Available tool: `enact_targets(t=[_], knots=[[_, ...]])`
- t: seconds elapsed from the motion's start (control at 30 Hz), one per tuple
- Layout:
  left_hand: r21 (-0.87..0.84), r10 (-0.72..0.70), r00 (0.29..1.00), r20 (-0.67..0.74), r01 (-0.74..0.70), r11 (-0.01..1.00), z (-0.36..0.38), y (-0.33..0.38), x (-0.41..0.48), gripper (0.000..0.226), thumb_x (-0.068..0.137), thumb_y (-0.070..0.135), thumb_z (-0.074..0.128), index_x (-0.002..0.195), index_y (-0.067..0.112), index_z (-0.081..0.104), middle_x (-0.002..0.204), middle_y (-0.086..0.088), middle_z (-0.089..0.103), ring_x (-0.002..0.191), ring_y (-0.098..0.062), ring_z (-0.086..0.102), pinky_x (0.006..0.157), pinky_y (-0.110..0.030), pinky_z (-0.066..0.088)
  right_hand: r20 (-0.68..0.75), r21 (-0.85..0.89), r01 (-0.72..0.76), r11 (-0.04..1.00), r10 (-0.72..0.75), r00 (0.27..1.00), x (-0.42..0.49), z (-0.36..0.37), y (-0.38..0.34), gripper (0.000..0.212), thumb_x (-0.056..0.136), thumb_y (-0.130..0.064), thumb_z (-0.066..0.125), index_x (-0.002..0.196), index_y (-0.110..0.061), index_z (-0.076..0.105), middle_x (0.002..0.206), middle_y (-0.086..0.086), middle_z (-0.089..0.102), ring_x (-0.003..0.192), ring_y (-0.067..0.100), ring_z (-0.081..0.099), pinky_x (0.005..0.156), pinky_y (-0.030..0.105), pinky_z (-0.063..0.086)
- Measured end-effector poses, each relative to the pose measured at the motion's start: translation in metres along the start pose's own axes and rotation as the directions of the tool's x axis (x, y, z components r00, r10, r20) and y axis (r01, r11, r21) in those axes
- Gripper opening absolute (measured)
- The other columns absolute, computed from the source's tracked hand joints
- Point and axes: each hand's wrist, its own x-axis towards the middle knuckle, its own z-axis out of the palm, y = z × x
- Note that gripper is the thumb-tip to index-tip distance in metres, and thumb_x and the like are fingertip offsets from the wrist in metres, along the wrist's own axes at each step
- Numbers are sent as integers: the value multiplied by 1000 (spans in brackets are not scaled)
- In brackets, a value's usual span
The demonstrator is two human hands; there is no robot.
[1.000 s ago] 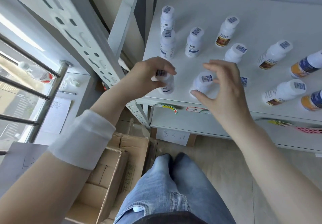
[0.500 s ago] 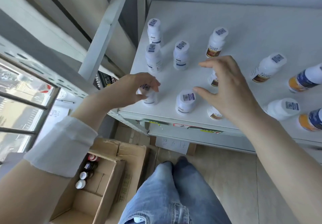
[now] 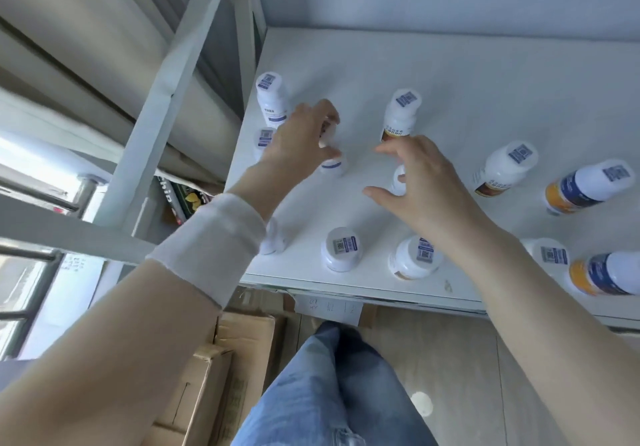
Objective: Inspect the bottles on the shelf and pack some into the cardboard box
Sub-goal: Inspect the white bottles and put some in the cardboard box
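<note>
White shelf, two hands over it.
Left hand grips a blue-banded bottle; right hand, half open, touches a second bottle.

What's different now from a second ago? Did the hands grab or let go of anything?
The left hand let go of the front-left bottle, which stands at the shelf edge, and reached back to grip a blue-banded bottle. The right hand left the front-middle bottle and now cups a bottle farther back; whether it grips is unclear. The other bottles stayed standing in place.
</note>
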Motion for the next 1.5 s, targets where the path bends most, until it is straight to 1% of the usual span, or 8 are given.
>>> enact_targets(t=[0.17, 0.27, 0.43, 0.67, 0.83, 1.0, 1.2, 1.5], knots=[[-804, -51, 981, 188, 184, 566, -42, 0, -38, 31, 84, 21, 65, 113, 19, 55, 107, -8, 62, 94, -18, 65, 78, -23, 56, 71, 561, -215, 800, 212, 975, -11, -10, -8, 48, 77, -22, 71, 120, -28, 49, 121, 0, 54, 105, 12, 57, 81, 18, 49], [-884, -26, 942, 335, 324, 337, -41, 1, -52, 30, 91, 27, 50, 114, 11, 57, 98, -5, 67, 88, -15, 68, 77, -23, 55, 74, 758, -192, 623, 210, 975, -22, -13, -23, 43, 75, -20, 74, 112, -27, 54, 112, 3, 62, 95, 15, 66, 86, 37, 53], [-861, -54, 866, 497, 500, 92, -27, 1, -62, 40, 97, 35, 38, 116, 6, 57, 108, -10, 64, 90, -15, 68, 70, -19, 55, -40, 718, -83, 691, 159, 986, -31, -12, -54, 50, 66, -27, 74, 111, -30, 52, 111, -4, 60, 87, 7, 66, 73, 17, 51], [-947, 178, 951, 254, 207, 244, -40, -8, -69, 43, 86, 14, 50, 127, 20, 47, 128, -5, 55, 114, -19, 58, 89, -27, 51, 81, 900, -224, 374, 360, 929, -36, 1, -48, 42, 73, -23, 72, 108, -13, 52, 117, 14, 59, 89, 17, 69, 75, 28, 57], [-929, 93, 985, 142, 101, 356, -41, 1, -80, 27, 87, 25, 57, 114, 23, 55, 92, 5, 67, 95, -15, 64, 81, -28, 54, -151, 847, 10, 532, 222, 963, -47, 12, -47, 47, 68, -1, 70, 104, -24, 51, 116, 7, 55, 103, 11, 61, 79, 18, 50], [-942, 195, 979, 63, -6, 334, -38, -1, -87, 34, 84, 5, 52, 115, 19, 51, 122, -3, 60, 118, -18, 56, 93, -37, 51, 19, 913, -124, 389, 263, 965, -54, 12, -39, 45, 73, -20, 73, 113, -20, 53, 116, 8, 60, 99, 13, 65, 81, 27, 53], [-907, 135, 978, 156, 87, 413, -31, -1, -93, 28, 85, 18, 57, 113, 18, 55, 107, -1, 62, 99, -11, 63, 80, -23, 53, -160, 788, 54, 613, 119, 980, -54, 6, -26, 49, 69, -9, 73, 110, -23, 53, 120, 17, 52, 113, 18, 54, 93, 33, 48], [-913, 139, 979, 151, 84, 400, -32, 1, -92, 30, 83, 16, 59, 113, 19, 55, 112, -2, 63, 102, -14, 64, 83, -27, 54, -164, 799, 74, 597, 98, 982, -54, -3, -24, 45, 70, -7, 72, 109, -20, 55, 114, 15, 55, 110, 19, 56, 94, 34, 47]])
